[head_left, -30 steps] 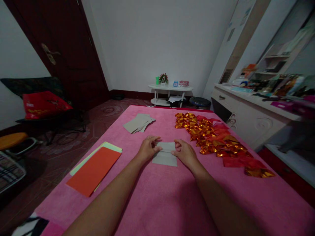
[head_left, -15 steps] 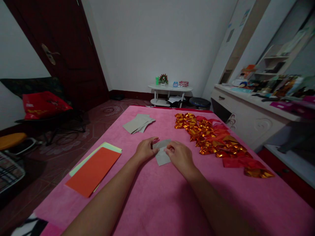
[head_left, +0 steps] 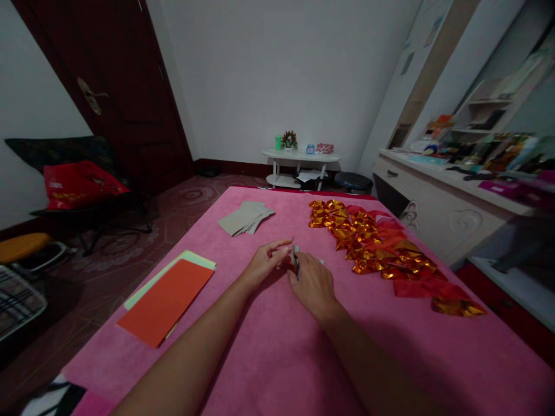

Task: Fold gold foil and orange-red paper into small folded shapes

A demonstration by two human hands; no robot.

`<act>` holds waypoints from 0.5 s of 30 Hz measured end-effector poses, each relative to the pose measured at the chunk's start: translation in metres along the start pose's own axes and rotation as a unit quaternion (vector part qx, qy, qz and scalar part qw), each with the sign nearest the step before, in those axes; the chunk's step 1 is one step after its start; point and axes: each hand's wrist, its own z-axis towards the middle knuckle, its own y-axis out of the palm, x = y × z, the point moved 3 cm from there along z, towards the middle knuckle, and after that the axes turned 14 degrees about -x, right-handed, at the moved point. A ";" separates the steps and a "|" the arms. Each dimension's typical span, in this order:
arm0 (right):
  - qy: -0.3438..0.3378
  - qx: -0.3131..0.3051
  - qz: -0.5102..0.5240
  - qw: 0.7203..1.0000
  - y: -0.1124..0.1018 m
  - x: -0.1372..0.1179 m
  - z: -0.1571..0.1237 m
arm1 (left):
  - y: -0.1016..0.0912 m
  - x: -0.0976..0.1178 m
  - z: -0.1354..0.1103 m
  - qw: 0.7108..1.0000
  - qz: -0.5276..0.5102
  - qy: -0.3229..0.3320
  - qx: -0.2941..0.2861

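Both my hands meet over the middle of the pink tablecloth [head_left: 269, 346]. My right hand [head_left: 313, 284] is closed on a folded grey paper [head_left: 295, 257], which stands on edge and is mostly hidden behind the fingers. My left hand [head_left: 263, 264] lies just left of it, fingers stretched toward the paper and touching its edge. A pile of grey sheets [head_left: 245, 218] lies further back on the left.
Many red and gold foil folded pieces [head_left: 377, 248] lie in a band along the right side. An orange sheet on pale green paper [head_left: 167, 299] sits at the left. A white dresser [head_left: 437, 208] stands right of the table; a small white table [head_left: 301, 164] stands by the far wall.
The grey paper, flat and wide a second ago, has been folded over and now stands edge-on. My right hand moved left over it; my left fingers opened out.
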 end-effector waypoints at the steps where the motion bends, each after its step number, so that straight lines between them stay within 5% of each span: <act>1: 0.004 0.007 0.015 1.000 -0.001 0.005 0.001 | -0.002 -0.002 0.001 1.000 0.004 0.007 0.015; 5: 0.022 0.070 0.175 0.982 -0.006 0.025 0.011 | -0.021 -0.008 0.003 0.988 0.020 0.043 0.150; 8: -0.016 0.123 0.394 0.911 -0.010 0.032 0.019 | -0.032 -0.005 0.003 0.977 0.005 0.071 0.203; 11: -0.057 0.105 0.566 0.815 -0.006 0.031 0.024 | -0.029 0.000 0.003 0.986 -0.029 0.066 0.152; 15: -0.057 0.062 0.638 0.766 0.002 0.030 0.024 | -0.016 0.003 0.001 0.994 -0.069 0.042 0.072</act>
